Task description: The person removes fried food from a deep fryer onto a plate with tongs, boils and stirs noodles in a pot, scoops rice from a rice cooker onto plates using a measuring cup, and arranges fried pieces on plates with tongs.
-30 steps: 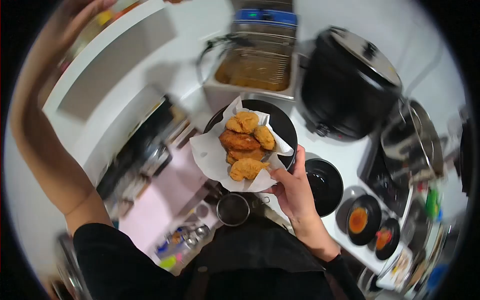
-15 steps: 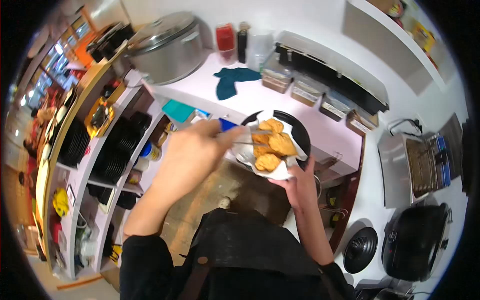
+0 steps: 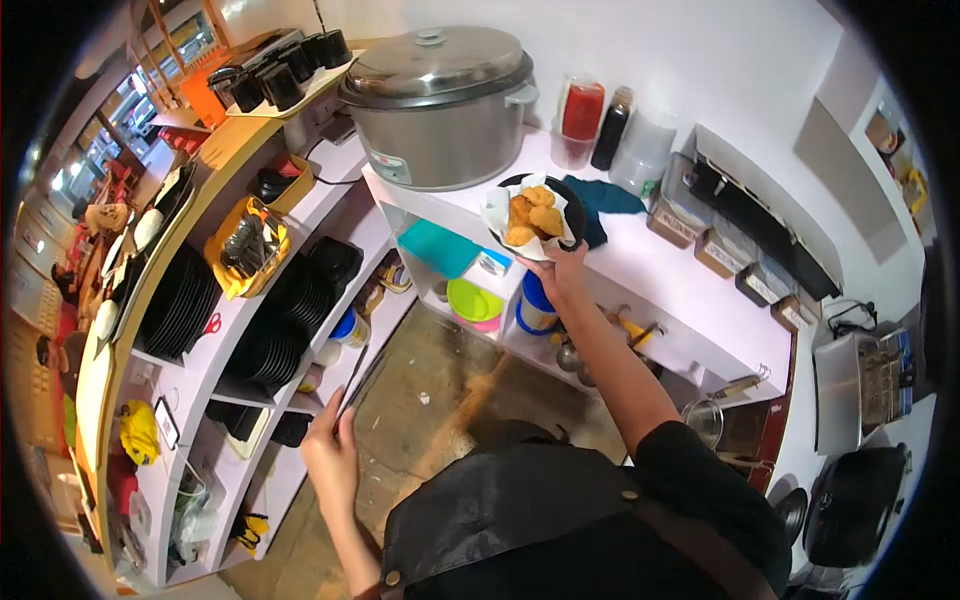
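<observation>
My right hand (image 3: pixel 562 274), arm stretched forward, grips the near edge of a black bowl (image 3: pixel 575 212). White paper (image 3: pixel 497 212) lines the bowl, and several golden fried pieces (image 3: pixel 538 211) lie on it. The bowl is at the counter's front edge, beside a dark teal cloth (image 3: pixel 605 197); whether it touches the counter I cannot tell. Down at the left, my left hand (image 3: pixel 330 450) is closed around thin metal tongs (image 3: pixel 358 380), which point up and away over the floor. Nothing shows between the tong tips.
A large lidded steel cooker (image 3: pixel 440 120) stands on the white counter (image 3: pixel 690 290), left of a red bottle (image 3: pixel 580 110) and lidded containers (image 3: pixel 720 250). Shelves at left hold black plates (image 3: pixel 178 300) and a cutlery basket (image 3: pixel 247 247). A fryer (image 3: pixel 850 390) is at right.
My right hand has carried the bowl forward to the counter beside the cloth. My left hand has drawn the tongs away from the fried pieces, down to the left. The view has turned left.
</observation>
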{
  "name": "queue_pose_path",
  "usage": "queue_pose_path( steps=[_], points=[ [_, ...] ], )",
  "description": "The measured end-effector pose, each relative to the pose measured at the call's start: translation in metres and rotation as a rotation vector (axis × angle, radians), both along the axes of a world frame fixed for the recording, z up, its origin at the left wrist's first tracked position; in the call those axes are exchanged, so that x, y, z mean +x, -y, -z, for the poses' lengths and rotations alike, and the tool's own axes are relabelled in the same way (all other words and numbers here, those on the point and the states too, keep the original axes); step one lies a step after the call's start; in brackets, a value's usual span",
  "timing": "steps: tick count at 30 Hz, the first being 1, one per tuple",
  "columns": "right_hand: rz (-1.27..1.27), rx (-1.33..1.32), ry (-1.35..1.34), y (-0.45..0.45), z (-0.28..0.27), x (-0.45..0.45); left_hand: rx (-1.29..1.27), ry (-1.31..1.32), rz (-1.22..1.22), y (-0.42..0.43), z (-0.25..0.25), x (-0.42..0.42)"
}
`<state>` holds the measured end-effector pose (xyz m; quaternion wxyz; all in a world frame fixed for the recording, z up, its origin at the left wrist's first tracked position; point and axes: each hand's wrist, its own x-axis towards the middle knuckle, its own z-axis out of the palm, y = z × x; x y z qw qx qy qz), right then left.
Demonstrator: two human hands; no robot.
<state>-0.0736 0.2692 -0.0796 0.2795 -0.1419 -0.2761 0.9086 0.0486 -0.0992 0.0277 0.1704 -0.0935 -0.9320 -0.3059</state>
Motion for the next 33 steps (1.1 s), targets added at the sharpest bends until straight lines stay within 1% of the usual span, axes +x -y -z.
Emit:
queue_pose_path(
  steps=[2,3,4,5,6,7,8,10,11,12,14,15,16,18,20,21,23,26,28,30,31,33],
  points=[
    [0.072,-0.008,0.037,-0.003,0.002,-0.002,-0.019,0.138,-0.073,0.029,-0.006,0.010],
    [0.097,-0.007,0.090,-0.004,-0.004,0.008,0.013,0.127,-0.050,0.043,-0.006,0.014],
    [0.088,-0.018,0.055,-0.005,-0.009,0.014,0.041,0.100,-0.023,0.056,-0.006,0.014],
    [0.083,-0.029,0.019,-0.005,-0.016,0.019,0.012,0.135,-0.021,0.063,-0.011,0.012],
    [0.074,-0.040,-0.001,-0.010,-0.018,0.009,0.019,0.133,0.010,0.062,-0.014,-0.007],
    [0.001,0.004,-0.001,-0.033,0.006,-0.070,0.020,0.127,-0.022,0.033,0.013,-0.069],
    [-0.036,0.014,0.075,-0.040,0.003,-0.096,0.013,0.152,-0.007,0.025,0.007,-0.104],
    [-0.102,0.054,0.182,-0.054,-0.007,-0.086,0.017,0.270,-0.030,-0.006,-0.005,-0.119],
    [0.061,0.086,0.353,-0.046,-0.021,-0.071,0.034,0.205,0.023,-0.024,-0.005,-0.122],
    [0.228,0.461,0.467,-0.045,-0.017,-0.055,0.049,0.140,0.078,-0.041,-0.006,-0.124],
    [0.545,1.214,0.667,-0.046,-0.005,-0.037,0.073,0.102,0.164,-0.072,-0.006,-0.140],
    [0.759,1.616,0.491,-0.047,-0.005,-0.036,0.058,0.119,0.186,-0.089,-0.008,-0.150],
    [0.629,1.640,0.518,-0.046,-0.007,-0.034,0.044,0.134,0.207,-0.107,-0.010,-0.160],
    [0.383,1.665,0.554,-0.036,-0.016,-0.032,0.157,0.096,0.265,-0.146,-0.009,-0.181],
    [0.284,1.709,0.471,-0.036,-0.008,-0.034,0.234,0.066,0.314,-0.182,-0.005,-0.200],
    [0.238,1.730,0.425,-0.037,-0.007,-0.037,0.197,0.106,0.298,-0.199,-0.006,-0.208],
    [0.180,1.716,0.368,-0.035,-0.008,-0.032,0.122,0.195,0.269,-0.229,-0.006,-0.220],
    [0.135,1.655,0.229,-0.044,0.000,-0.028,0.058,0.155,0.227,-0.261,0.010,-0.241],
    [0.143,1.619,0.143,-0.052,0.007,-0.025,-0.002,0.190,0.194,-0.275,0.013,-0.248],
    [0.172,1.604,0.173,-0.062,0.013,-0.019,-0.007,0.255,0.193,-0.287,0.014,-0.253],
    [0.189,1.602,0.183,-0.068,0.015,-0.018,0.017,0.212,0.230,-0.292,0.021,-0.258],
    [0.164,1.506,0.283,-0.076,0.014,-0.014,0.055,0.127,0.297,-0.296,0.034,-0.265]
  ],
)
